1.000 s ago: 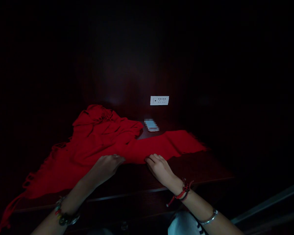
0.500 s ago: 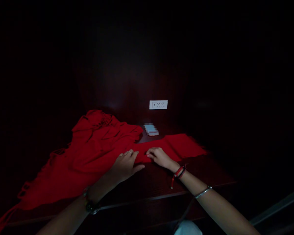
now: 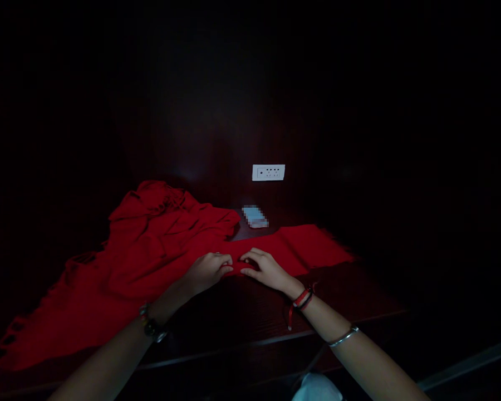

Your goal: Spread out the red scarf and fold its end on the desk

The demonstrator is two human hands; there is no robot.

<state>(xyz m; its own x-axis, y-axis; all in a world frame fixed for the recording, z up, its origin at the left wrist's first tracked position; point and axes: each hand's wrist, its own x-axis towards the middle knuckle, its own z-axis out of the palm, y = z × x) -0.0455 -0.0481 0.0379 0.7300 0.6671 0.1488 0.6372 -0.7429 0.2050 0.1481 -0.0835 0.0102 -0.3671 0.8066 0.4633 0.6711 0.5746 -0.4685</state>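
Observation:
A red fringed scarf (image 3: 144, 239) lies across a dark wooden surface, rumpled on the left and laid out as a flat strip to the right. My left hand (image 3: 209, 271) is bent over the strip's near edge, thumb and forefinger drawn together on the cloth. Facing it a short way off, my right hand (image 3: 267, 270) has curved fingers and thumb around a small ridge of the same scarf. A little red cloth shows between the two sets of fingertips. The undersides of the fingers are hidden.
Behind the strip lies a phone-like flat object (image 3: 255, 216), its screen pixelated. A white wall socket (image 3: 268, 172) is on the dark back panel. The surface's front edge (image 3: 267, 338) runs below my hands. Something pale (image 3: 317, 388) shows at the bottom. The surroundings are very dark.
My left thumb has closed in toward its forefinger at the scarf's edge. My right thumb has come out below its fingers, around the cloth. The view has shifted slightly.

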